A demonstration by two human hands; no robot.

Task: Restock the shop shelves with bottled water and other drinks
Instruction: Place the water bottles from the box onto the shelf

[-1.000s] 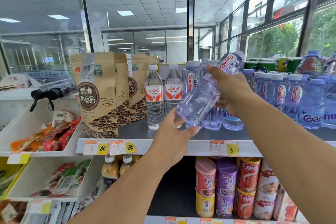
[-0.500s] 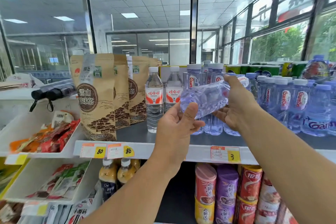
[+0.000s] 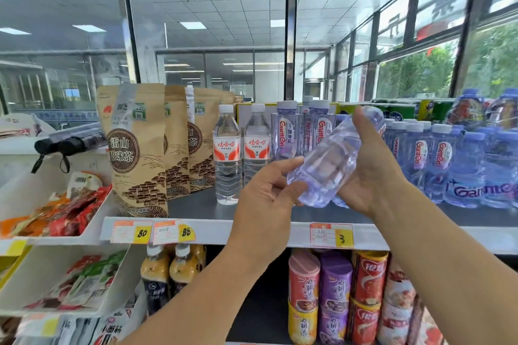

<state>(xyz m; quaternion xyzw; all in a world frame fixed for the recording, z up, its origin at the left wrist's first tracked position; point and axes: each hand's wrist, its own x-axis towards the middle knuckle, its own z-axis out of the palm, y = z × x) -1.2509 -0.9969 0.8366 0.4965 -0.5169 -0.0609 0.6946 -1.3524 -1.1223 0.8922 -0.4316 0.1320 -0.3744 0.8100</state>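
Observation:
A clear bluish water bottle (image 3: 330,165) lies tilted in both my hands above the top shelf (image 3: 201,230), base toward me and cap end up to the right. My left hand (image 3: 266,193) pinches its base between thumb and fingers. My right hand (image 3: 370,165) wraps round the upper part from the right; the cap is hidden behind it. Behind the bottle stand upright Ganten bottles (image 3: 286,131), and many more Ganten bottles (image 3: 443,159) fill the shelf to the right.
Two white-capped bottles with red labels (image 3: 227,154) stand left of my hands, beside brown tea bags (image 3: 134,148). White snack bins (image 3: 56,204) sit at the left. Cans (image 3: 333,297) and small drink bottles (image 3: 168,272) fill the shelf below.
The bottle swung from steeply tilted to nearly level, then back to a slant, and came lower and closer to the shelf front. My left hand shifted from under its base to pinching it.

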